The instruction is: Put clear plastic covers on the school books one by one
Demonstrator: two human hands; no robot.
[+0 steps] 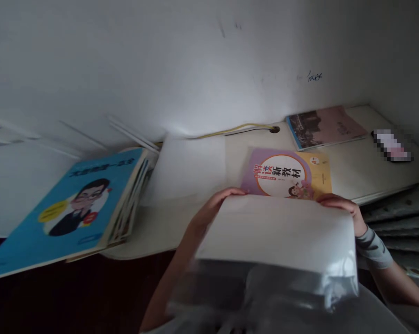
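My left hand (226,197) and my right hand (343,208) are closed on the two upper corners of a white sheet (275,232). Shiny clear plastic (293,287) extends from the sheet's lower edge toward my body. Directly beyond the sheet lies a purple and yellow book (279,171) with Chinese print and a cartoon child on its cover. The sheet hides the book's near part, so I cannot tell whether my fingers also touch it. My thumbs are mostly hidden. A grey cuff is around my right wrist.
A stack of books topped by a blue one (101,195) stands at left, overhanging the table edge. Another white sheet (192,167) lies on the table (157,232). At the back right are a pinkish book (331,125) and a blurred-out phone (392,144). A yellow cable (237,127) follows the wall.
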